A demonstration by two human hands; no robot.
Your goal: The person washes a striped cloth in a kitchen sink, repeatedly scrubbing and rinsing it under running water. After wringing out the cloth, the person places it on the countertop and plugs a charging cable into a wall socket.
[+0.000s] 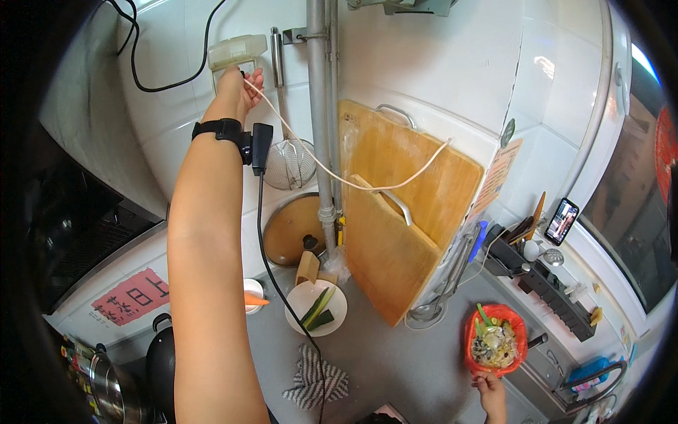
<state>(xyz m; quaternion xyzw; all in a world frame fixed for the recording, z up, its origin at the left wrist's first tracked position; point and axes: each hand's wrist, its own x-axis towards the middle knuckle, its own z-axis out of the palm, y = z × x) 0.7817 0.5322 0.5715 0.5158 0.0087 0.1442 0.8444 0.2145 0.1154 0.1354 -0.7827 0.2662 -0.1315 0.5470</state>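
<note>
My left hand (244, 90) is raised to a wall socket box (237, 50) with a translucent cover. Its fingers are around the dark plug end of a white cord (328, 172), mostly hidden by the hand. From there the cord sags across the cutting boards to the right. A black strap (217, 128) with a small black device (261, 148) circles my left wrist; a black cable runs down from the device. At the lower right my right hand (488, 389) pinches the near rim of a red plastic bag (471, 344) lining a container. Food scraps (495, 347) lie inside it.
Two wooden cutting boards (392, 254) lean on the wall beside a grey pipe (318, 106). A wire strainer (290, 164) hangs left of it. On the grey counter stand a plate (341, 312) with cucumber pieces and a striped cloth (318, 379). A phone (561, 221) stands right.
</note>
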